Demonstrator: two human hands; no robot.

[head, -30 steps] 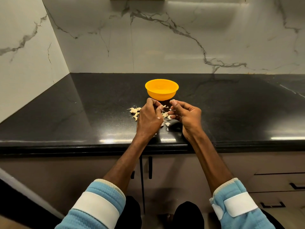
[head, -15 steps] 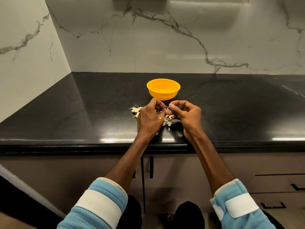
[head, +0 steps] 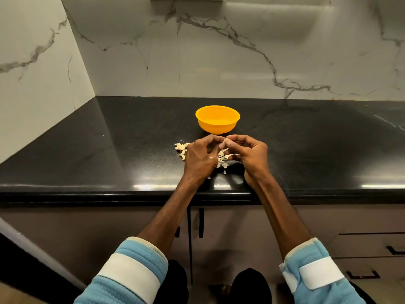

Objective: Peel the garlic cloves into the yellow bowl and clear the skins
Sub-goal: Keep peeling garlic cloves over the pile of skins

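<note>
**A:** Bowl (head: 217, 126) first. Where does it sit?

**B:** On the black counter (head: 109, 150), at twelve o'clock from the hands, near them but apart. It stands upright. I cannot tell if anything lies inside.

**A:** And the clove?

**B:** The clove (head: 226, 141) is held up off the counter, at six o'clock from the bowl, where the two sets of fingertips meet. It is small and pale, and the fingers hide most of it.

**A:** Left hand?

**B:** The left hand (head: 200, 157) shows its back to the camera. Its fingers curl in toward three o'clock and the tips pinch the clove's near side. A pale fleck sticks to the back of the hand.

**A:** Right?

**B:** The right hand (head: 249, 155) does the same from the other side: thumb and fingers curl toward nine o'clock and nip the clove.

**A:** Skins?

**B:** The skins (head: 221, 159) lie scattered on the counter under the gap between the hands. A second small heap sits at nine o'clock from the left hand. A few bits lie toward six o'clock, near the front edge.

**A:** Round about?

**B:** A marble wall (head: 219, 62) rises at twelve o'clock behind the bowl. The cabinet (head: 109, 238) is below the counter edge at six. Blue sleeves (head: 131, 270) with white bands cover both forearms.
</note>
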